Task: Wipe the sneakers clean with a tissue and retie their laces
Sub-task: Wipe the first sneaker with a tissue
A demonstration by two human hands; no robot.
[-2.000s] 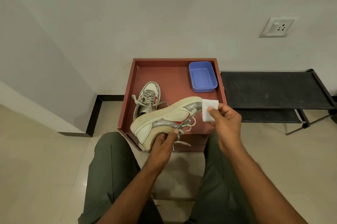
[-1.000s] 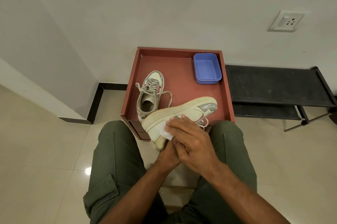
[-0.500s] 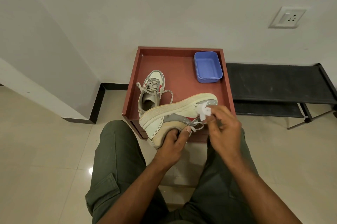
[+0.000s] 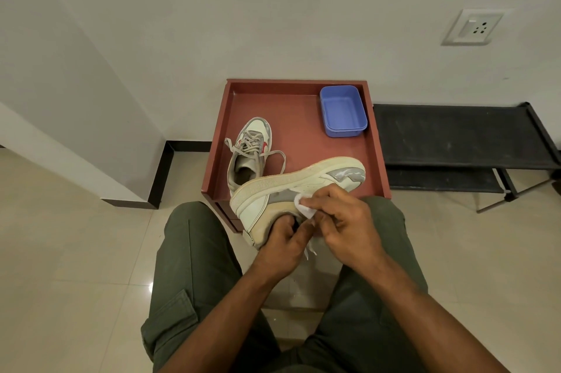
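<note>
White and grey leather, with a cream sole turned up and to the far side: that is the held sneaker (image 4: 291, 187), lying on its side in the air over the near edge of the red-brown tray (image 4: 299, 142). Its heel points left and its toe right. The left hand (image 4: 280, 243) grips it from below near the collar, fingers curled into the opening. The right hand (image 4: 346, 221) pinches a small crumpled white tissue (image 4: 303, 205) between thumb and fingertips and presses it against the grey panel on the shoe's side, about midway along. A loose white lace end (image 4: 309, 251) hangs down between the two hands.

The second sneaker (image 4: 250, 151) stands upright on the left part of the tray, toe toward the far wall, its grey laces untied and trailing to both sides. A blue plastic tub (image 4: 343, 111) sits in the tray's far right corner, well apart from both shoes. To the right of the tray is a low black rack (image 4: 461, 136), and above it a white wall socket (image 4: 472, 27). The person's knees, in olive trousers (image 4: 194, 266), frame the near side.
</note>
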